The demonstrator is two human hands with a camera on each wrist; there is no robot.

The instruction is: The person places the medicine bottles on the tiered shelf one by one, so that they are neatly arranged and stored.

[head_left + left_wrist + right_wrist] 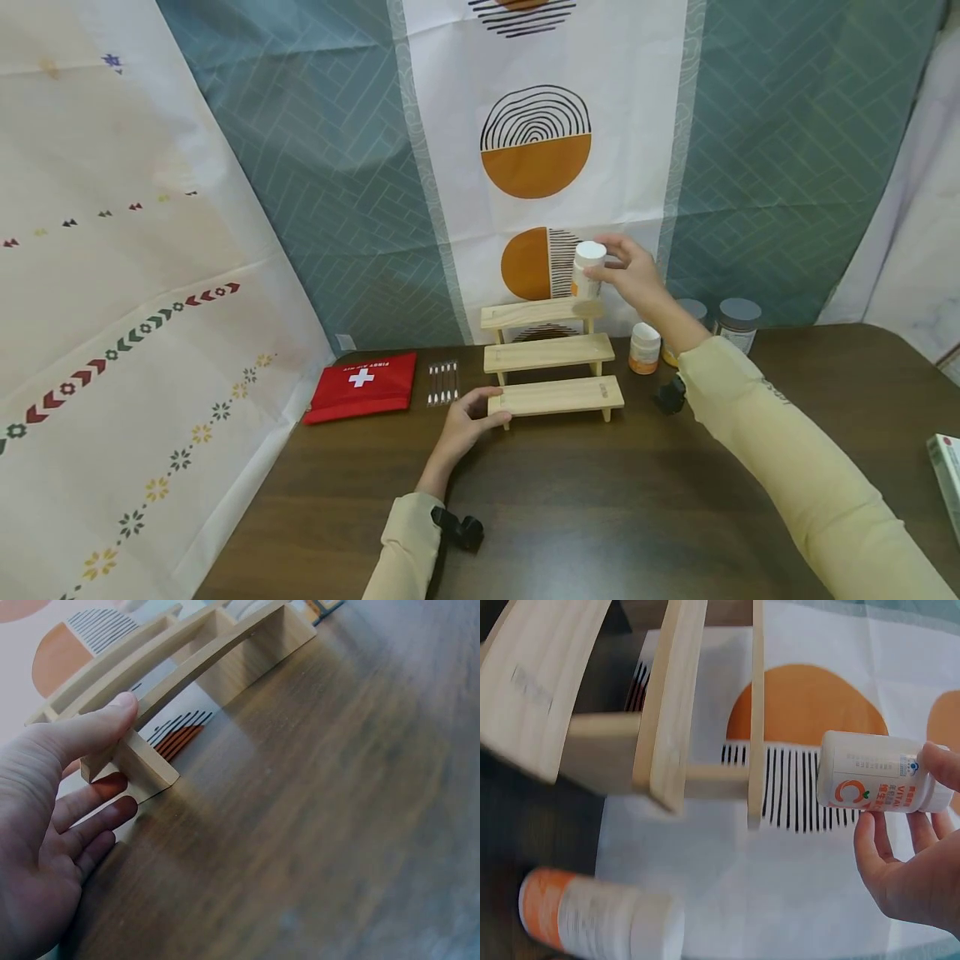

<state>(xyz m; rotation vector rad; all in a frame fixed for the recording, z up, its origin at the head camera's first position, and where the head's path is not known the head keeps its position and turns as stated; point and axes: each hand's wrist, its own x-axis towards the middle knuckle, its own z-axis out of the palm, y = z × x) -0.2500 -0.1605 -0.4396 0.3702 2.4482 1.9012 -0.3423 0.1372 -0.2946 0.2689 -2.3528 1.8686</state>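
Note:
A three-step wooden display rack (551, 357) stands against the patterned cloth. My left hand (461, 429) grips the left end of its lowest step; in the left wrist view the thumb (112, 716) lies on top, with fingers below the edge. My right hand (633, 275) holds a white vitamin C bottle (587, 279) upright, just over the right end of the top step. In the right wrist view, fingers and thumb pinch the bottle (870, 772) near its cap, and a gap shows between its base and the top step (757, 712).
Right of the rack stands another white bottle (644, 348) with an orange band. Behind the right forearm are two grey-lidded jars, one (738, 323) farther right. A red first aid kit (363, 387) and cotton swabs (442, 383) lie left. A box (947, 471) sits at the right edge.

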